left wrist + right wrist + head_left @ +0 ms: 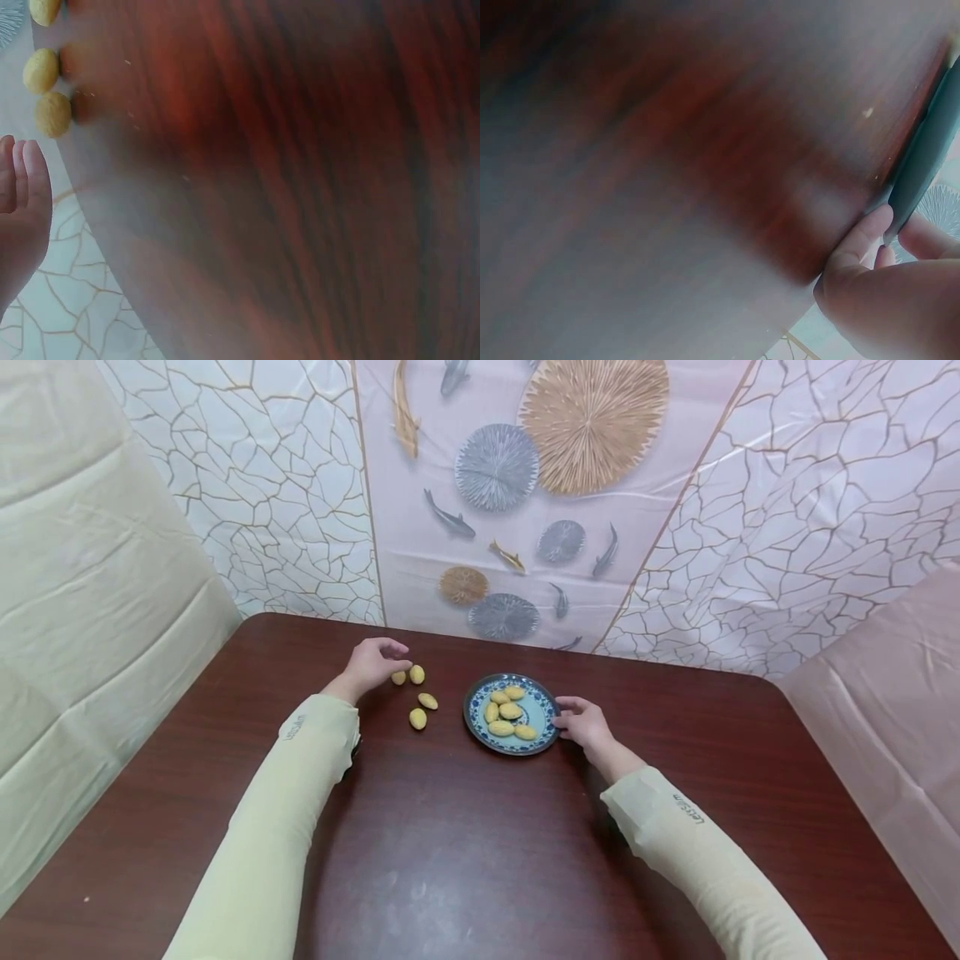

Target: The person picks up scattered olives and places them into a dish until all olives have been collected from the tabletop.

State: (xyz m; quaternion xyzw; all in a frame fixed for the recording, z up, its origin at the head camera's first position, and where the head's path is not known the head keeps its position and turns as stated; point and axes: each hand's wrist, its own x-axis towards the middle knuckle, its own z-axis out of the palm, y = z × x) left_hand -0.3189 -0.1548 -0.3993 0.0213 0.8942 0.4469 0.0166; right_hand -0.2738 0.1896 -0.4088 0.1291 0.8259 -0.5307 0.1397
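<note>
R PINCHES PLATE RIM, L HAND BY LOOSE PCS: TILT + ROLL RISK

From my end: R hand is clamped on the plate, thumb one side of the rim, fingers the other. Plate sits on the table just L of that grip, a cluster of yellow pcs on it, also L of the pinch.

L hand: fingers loosely bent, thumb + fingertips apart, nothing seen held. Nearest loose pc is partly behind the thumb; can't tell if they touch. Next pc is just R of that one; two more loose pcs lie R of L hand, on the wearer's side.

Risks as I judge: any lift or twist in the R pinch tips the plate, one-sided hold, so pcs could slide or roll off. L fingers closing off-centre could squirt the nearest pc into its neighbor, or twd the far edge. Rounded shapes make that likelier.
</note>
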